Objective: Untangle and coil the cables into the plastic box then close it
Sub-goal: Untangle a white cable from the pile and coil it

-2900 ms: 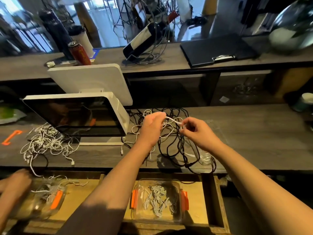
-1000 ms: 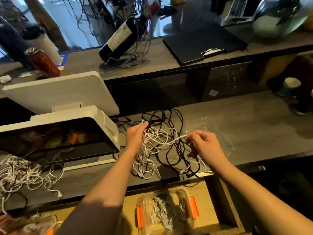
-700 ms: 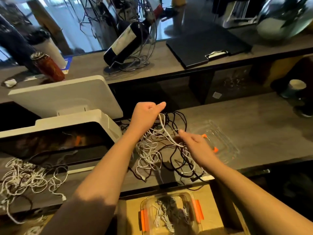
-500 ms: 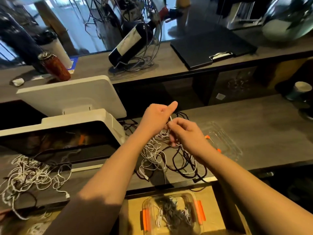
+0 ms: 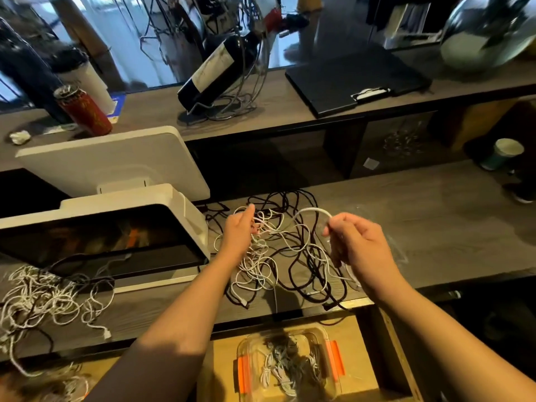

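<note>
A tangle of white cables (image 5: 261,262) and black cables (image 5: 304,274) lies on the wooden counter between my hands. My left hand (image 5: 239,232) pinches white strands at the tangle's upper left. My right hand (image 5: 356,242) grips a loop of white cable (image 5: 311,211) that arches up between the two hands. In the open drawer below the counter stands a clear plastic box (image 5: 290,364) with orange clips, holding some cables. Its clear lid (image 5: 397,250) lies on the counter, mostly hidden behind my right hand.
A white point-of-sale terminal (image 5: 110,224) stands left of the tangle. Another pile of white cables (image 5: 43,300) lies at the far left. A wine bottle in a wire holder (image 5: 220,62), a red can (image 5: 84,110) and a black folder (image 5: 353,79) sit on the upper shelf. A paper cup (image 5: 501,153) is at right.
My hands were together over the tangle and have drawn apart. The right hand has moved right, pulling a white loop out; the left has dropped to the tangle.
</note>
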The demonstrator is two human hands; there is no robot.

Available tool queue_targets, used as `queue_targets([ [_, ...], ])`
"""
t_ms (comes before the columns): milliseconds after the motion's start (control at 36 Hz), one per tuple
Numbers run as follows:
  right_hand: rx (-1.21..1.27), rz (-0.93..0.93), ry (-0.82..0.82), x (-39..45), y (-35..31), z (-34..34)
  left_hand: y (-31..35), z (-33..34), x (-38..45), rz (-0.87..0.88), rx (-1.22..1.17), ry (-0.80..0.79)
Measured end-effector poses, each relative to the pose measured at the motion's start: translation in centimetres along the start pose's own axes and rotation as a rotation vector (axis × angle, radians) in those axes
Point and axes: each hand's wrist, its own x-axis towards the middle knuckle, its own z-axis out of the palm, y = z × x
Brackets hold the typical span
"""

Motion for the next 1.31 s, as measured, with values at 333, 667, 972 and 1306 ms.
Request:
queue_targets([
  [333, -0.213, 0.123, 0.085, 0.2, 2.9, -1.6, 11.4, -1.4, -2.2, 0.294, -0.015, -0.015],
  [667, -0.588, 0.045, -0.584, 0.7, -2.6, 0.8, 11.6, 0.0, -5.2, 0.396, 0.311, -0.135],
  [972, 0.046, 0.065, -0.246, -0.4, -2.7, 1.2, 8.9, 1.1, -6.3, 0.309, 0.076, -0.219],
  [1306, 0.091, 0.026, -0.063, -0.5, -2.2, -2.3, 0.4, 2.0, -3.2, -0.020, -0.148, -0.136],
])
